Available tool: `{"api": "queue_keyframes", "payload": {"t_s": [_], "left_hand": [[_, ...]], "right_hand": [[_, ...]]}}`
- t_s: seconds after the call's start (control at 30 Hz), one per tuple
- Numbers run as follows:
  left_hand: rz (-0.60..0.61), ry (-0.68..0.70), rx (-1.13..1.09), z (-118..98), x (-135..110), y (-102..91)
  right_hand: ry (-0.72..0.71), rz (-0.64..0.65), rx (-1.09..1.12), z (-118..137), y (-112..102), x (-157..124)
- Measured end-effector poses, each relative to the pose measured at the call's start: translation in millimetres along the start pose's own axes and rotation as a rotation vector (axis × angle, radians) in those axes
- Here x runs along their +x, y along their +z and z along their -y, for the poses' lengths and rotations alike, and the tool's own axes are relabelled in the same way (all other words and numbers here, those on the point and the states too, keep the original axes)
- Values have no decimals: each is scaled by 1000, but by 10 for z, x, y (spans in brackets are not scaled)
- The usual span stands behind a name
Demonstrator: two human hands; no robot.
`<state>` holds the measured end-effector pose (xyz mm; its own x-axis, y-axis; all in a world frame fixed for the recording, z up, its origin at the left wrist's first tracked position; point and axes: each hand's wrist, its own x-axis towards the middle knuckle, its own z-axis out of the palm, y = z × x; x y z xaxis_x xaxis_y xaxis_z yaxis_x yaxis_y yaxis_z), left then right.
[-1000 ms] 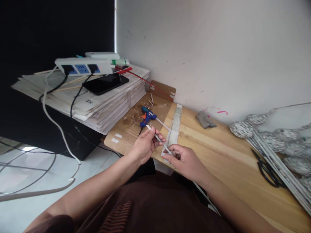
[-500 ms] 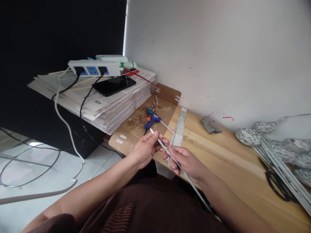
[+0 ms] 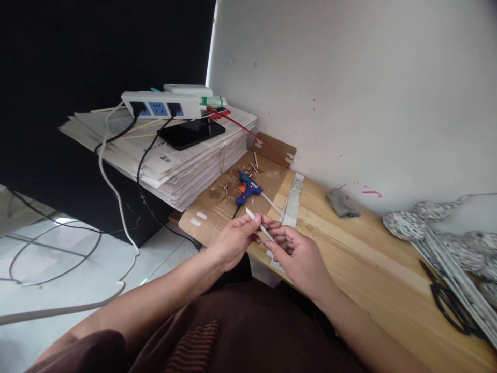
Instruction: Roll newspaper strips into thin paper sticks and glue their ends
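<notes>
In the head view a thin rolled paper stick [image 3: 266, 232] slants between my hands, its pointed tip up and to the left. My left hand [image 3: 239, 235] pinches it below the tip with thumb and fingers. My right hand [image 3: 297, 254] closes round its lower visible part, thumb below and curled fingers above. Past the right hand, the rest of the stick is hidden. Just beyond my hands a blue glue gun [image 3: 249, 191] lies on brown cardboard [image 3: 212, 207], a whitish glue stick poking from its back. Flat newspaper strips [image 3: 293, 202] lie on the wooden table [image 3: 349, 248] behind the right hand.
A tall newspaper stack [image 3: 209, 166] at left carries a power strip [image 3: 165, 106] and a black phone [image 3: 192, 133]. Cables hang down its side. Toward the right are a grey cloth [image 3: 341, 202], black scissors [image 3: 448, 305], paper sticks [image 3: 454, 269] and woven paper pieces [image 3: 402, 224].
My right hand has turned and its fingers have curled further round the stick. The long tail that showed beneath it is out of sight. The view has shifted slightly left.
</notes>
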<state>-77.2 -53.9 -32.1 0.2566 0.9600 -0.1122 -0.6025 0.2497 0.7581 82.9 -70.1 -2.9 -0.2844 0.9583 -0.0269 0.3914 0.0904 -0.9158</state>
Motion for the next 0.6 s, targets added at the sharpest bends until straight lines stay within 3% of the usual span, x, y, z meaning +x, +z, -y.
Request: {"api": "queue_keyframes", "payload": {"t_s": [0.13,0.33,0.6], "left_hand": [[18,-8,5,-9,-20,-15],[-3,-8,-37,-62,-50,-24],[-83,-21,-82,-111,-70,-29]], "right_hand": [[32,-3,-11,-11,10,32],[194,96,178,-9,-2,62],[300,230,398,-40,18,102]]}}
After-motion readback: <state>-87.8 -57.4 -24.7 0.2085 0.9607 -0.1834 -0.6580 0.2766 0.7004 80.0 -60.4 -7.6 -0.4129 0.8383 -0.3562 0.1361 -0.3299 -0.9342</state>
